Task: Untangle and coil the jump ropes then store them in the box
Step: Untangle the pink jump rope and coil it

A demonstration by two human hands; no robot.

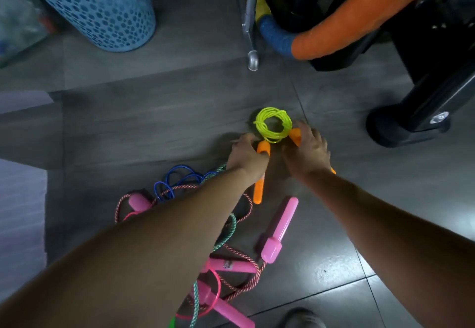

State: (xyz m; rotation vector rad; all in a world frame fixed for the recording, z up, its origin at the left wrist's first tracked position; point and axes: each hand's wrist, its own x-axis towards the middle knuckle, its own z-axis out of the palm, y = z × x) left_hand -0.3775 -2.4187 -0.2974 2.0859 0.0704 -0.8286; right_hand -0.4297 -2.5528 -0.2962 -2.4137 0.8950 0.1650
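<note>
A coiled neon-yellow jump rope (273, 124) lies on the dark floor, with its two orange handles pointing back toward me. My left hand (245, 153) grips the left orange handle (259, 186), whose lower end sticks out below my wrist. My right hand (307, 149) is curled over the right orange handle (295, 133). Nearer to me lies a tangle of ropes: a blue rope (177, 180), a pink-and-white braided rope (239, 253), a green braided rope (226, 235) and several pink handles, one (279, 230) lying to the right. No box is identifiable.
A blue perforated basket (97, 6) stands at the back left. A metal leg (250, 19), an orange-and-blue padded bar (334, 24) and black gym equipment with a base (411, 124) crowd the back right. A dark shoe tip (303, 318) shows at the bottom edge.
</note>
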